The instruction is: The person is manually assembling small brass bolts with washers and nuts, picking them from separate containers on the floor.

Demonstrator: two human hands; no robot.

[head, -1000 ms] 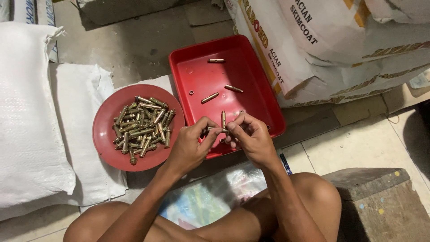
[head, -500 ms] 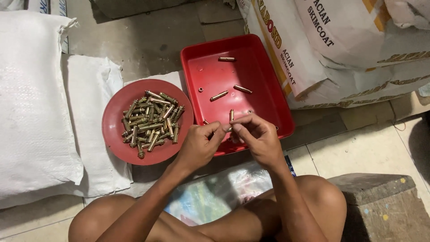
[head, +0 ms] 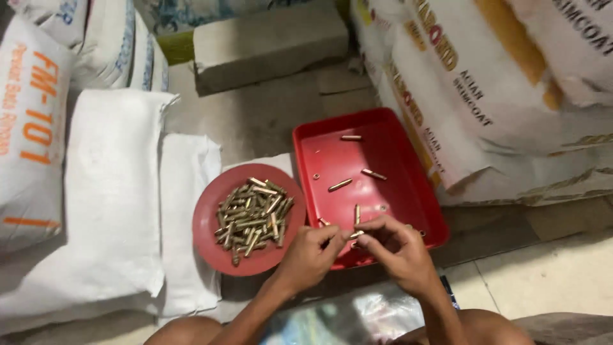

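Note:
My left hand (head: 311,255) and my right hand (head: 397,248) meet over the near edge of a red square tray (head: 396,166). Between their fingertips they pinch a small brass-coloured metal tube (head: 356,234). A few similar tubes lie loose in the tray, among them one (head: 340,184) near its middle. To the left of the tray a round red plate (head: 211,223) carries a heap of several such brass tubes (head: 252,218). My left hand is just right of that plate.
Large white sacks (head: 504,83) lean at the right behind the tray. More white sacks (head: 108,191) lie flat at the left. A concrete block (head: 268,41) sits at the back. My bare knees and a plastic sheet (head: 345,319) are at the bottom.
The camera has tilted, so everything sits lower and further right in view. Both hands stay together on the small tube above the tray's near edge.

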